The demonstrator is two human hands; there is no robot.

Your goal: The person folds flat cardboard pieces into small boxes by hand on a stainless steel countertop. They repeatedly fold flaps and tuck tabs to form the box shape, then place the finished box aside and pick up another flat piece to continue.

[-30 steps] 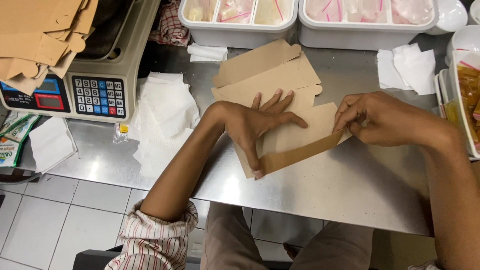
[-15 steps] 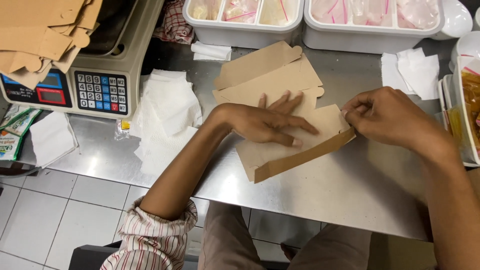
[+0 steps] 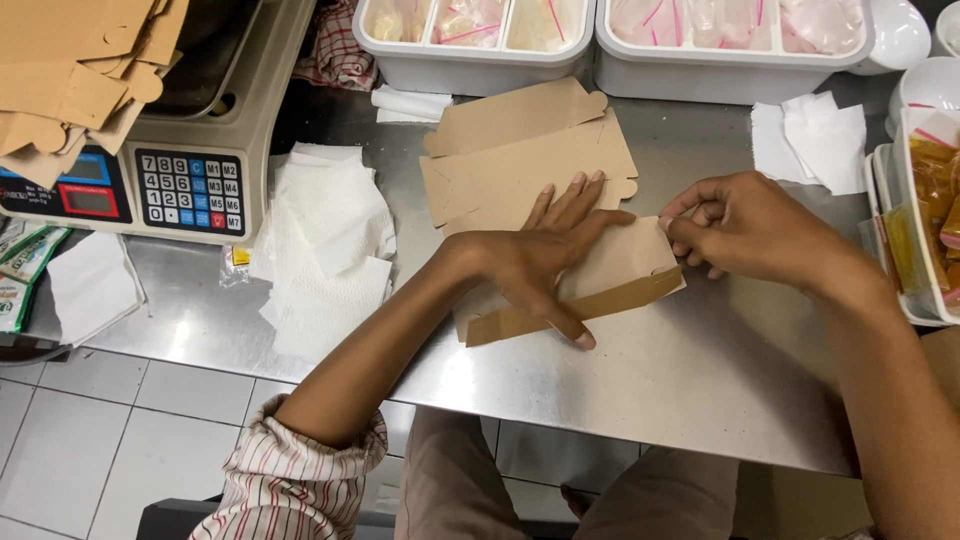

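On the steel counter [image 3: 700, 380], between a weighing scale [image 3: 190, 150] and two white tubs [image 3: 480, 70] of bagged food, a flat brown cardboard box blank [image 3: 620, 275] lies half folded. Left hand [image 3: 545, 260] presses it down with fingers spread, while right hand [image 3: 745, 225] pinches its right edge. White paper sheets [image 3: 325, 250] lie just left.

One head-worn camera looked steeply down from close above at the steel tabletop [image 3: 640, 390] and floor.
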